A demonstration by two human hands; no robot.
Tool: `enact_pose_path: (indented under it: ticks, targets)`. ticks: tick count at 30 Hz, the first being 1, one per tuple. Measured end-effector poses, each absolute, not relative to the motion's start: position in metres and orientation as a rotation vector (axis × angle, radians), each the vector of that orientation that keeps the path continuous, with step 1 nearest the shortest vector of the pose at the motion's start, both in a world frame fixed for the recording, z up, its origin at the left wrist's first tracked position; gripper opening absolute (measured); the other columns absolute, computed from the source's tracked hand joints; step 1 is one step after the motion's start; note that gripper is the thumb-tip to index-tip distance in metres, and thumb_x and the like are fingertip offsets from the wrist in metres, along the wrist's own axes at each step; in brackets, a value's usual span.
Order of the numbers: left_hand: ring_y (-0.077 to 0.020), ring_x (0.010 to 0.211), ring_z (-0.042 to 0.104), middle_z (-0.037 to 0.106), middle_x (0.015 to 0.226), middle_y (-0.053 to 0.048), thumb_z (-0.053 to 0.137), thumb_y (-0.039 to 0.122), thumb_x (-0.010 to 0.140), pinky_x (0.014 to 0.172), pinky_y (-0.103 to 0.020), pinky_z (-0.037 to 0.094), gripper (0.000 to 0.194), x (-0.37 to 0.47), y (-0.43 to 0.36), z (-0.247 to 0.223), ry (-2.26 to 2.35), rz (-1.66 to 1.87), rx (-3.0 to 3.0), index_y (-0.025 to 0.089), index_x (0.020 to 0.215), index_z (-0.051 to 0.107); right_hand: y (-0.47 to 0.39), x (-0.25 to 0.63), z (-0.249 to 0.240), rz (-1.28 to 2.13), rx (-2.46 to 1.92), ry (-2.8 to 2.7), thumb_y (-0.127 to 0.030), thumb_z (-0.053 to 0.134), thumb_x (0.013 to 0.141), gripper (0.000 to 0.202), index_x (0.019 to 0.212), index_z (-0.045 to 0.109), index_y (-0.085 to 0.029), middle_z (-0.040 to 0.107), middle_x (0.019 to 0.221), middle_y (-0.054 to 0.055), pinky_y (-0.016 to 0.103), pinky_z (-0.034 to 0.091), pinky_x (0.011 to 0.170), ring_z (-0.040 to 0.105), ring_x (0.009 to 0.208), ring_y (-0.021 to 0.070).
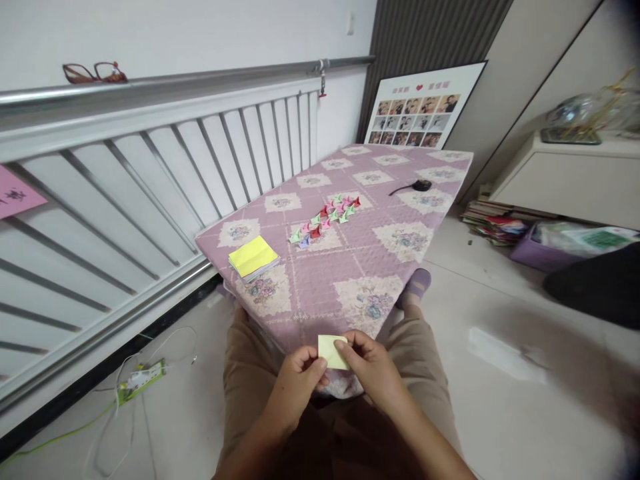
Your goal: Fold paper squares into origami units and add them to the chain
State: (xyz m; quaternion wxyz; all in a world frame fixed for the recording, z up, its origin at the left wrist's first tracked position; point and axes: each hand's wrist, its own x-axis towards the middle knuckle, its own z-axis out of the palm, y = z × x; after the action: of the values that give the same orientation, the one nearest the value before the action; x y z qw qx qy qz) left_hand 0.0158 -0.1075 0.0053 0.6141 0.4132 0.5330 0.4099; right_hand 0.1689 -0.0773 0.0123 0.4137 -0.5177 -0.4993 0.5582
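Between both hands is a small pale-yellow square of paper [330, 352], held above the near edge of the cloth-covered board. My left hand [299, 377] pinches its left side between thumb and fingers. At its right side, my right hand [369, 363] grips the paper, with the thumb lying on top. Farther up the board, a stack of square paper [254, 257] with a bright yellow top sheet lies to the left. Small folded paper pieces [325, 223] in green, pink, red and blue stand in a slanting cluster near the middle.
A pink floral cloth [350, 273] covers the board, with a small black object [421, 185] near its right edge. Railings [200, 153] run along the left, glasses [95, 72] on top. A power strip [143, 380] with cables lies on the floor. A purple bin [543, 250] stands right.
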Motion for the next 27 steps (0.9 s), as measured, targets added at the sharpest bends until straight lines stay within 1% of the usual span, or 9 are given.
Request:
enact_pose_path:
  ticks: [3,6,10,13,16,20,23,27]
  targets:
    - [-0.0117,0.058,0.054,0.061,0.067,0.000,0.057,0.031,0.078,0.058,-0.024,0.041,0.017,0.016,-0.106,0.007,1.283,0.882,1.015,0.015,0.072,0.057,-0.076,0.169,0.013,1.441,-1.286,-1.213,-0.056,0.064,0.073,0.037,0.072,0.059,-0.019,0.051,0.061,-0.003,0.024,0.036,0.054,0.043,0.057,0.0116]
    - [-0.0121,0.056,0.053,0.061,0.065,0.000,0.056,0.032,0.079,0.056,-0.024,0.039,0.018,0.016,-0.105,0.006,1.312,0.853,1.031,0.017,0.071,0.055,-0.076,0.168,0.014,1.497,-1.270,-1.151,-0.058,0.066,0.071,0.039,0.074,0.060,-0.019,0.053,0.062,-0.003,0.024,0.036,0.054,0.043,0.056,0.0113]
    - [-0.0130,0.057,0.052,0.059,0.064,0.001,0.054,0.031,0.079,0.056,-0.024,0.038,0.016,0.015,-0.105,0.005,1.341,0.831,1.072,0.017,0.071,0.055,-0.074,0.166,0.014,1.506,-1.280,-1.112,-0.060,0.066,0.070,0.042,0.067,0.057,-0.019,0.048,0.056,-0.005,0.023,0.032,0.051,0.038,0.053,0.0096]
    - [-0.0138,0.060,0.053,0.058,0.063,0.001,0.052,0.029,0.081,0.061,-0.025,0.039,0.017,0.014,-0.106,0.006,1.338,0.855,1.184,0.018,0.068,0.055,-0.072,0.163,0.009,1.490,-1.279,-1.086,-0.061,0.065,0.069,0.043,0.063,0.054,-0.019,0.046,0.054,-0.005,0.023,0.031,0.050,0.037,0.052,0.0094]
    - [-0.0142,0.061,0.053,0.059,0.063,0.001,0.050,0.028,0.082,0.064,-0.026,0.038,0.019,0.015,-0.103,0.002,1.356,0.860,1.246,0.018,0.066,0.053,-0.069,0.161,0.001,1.503,-1.295,-1.032,-0.060,0.065,0.071,0.042,0.064,0.053,-0.019,0.047,0.055,-0.005,0.023,0.031,0.049,0.037,0.051,0.0096]
    - [-0.0137,0.057,0.052,0.057,0.061,0.001,0.049,0.030,0.083,0.060,-0.025,0.038,0.019,0.018,-0.097,-0.011,1.403,0.868,1.154,0.018,0.069,0.053,-0.062,0.161,-0.006,1.521,-1.318,-1.057,-0.057,0.063,0.073,0.039,0.068,0.055,-0.019,0.047,0.056,-0.005,0.022,0.030,0.048,0.036,0.051,0.0091]
    - [-0.0130,0.055,0.052,0.057,0.063,0.002,0.051,0.031,0.082,0.060,-0.025,0.038,0.017,0.021,-0.090,-0.019,1.414,0.887,1.112,0.018,0.072,0.055,-0.053,0.165,-0.009,1.443,-1.341,-1.174,-0.053,0.062,0.075,0.034,0.072,0.058,-0.019,0.050,0.059,-0.005,0.022,0.032,0.051,0.039,0.053,0.0093]
    - [-0.0114,0.050,0.048,0.058,0.062,0.002,0.057,0.031,0.079,0.054,-0.023,0.035,0.014,0.024,-0.080,-0.025,1.408,0.830,1.066,0.018,0.074,0.057,-0.030,0.173,-0.014,1.370,-1.374,-1.404,-0.048,0.058,0.077,0.030,0.070,0.058,-0.019,0.054,0.061,-0.003,0.023,0.037,0.054,0.045,0.057,0.0110]
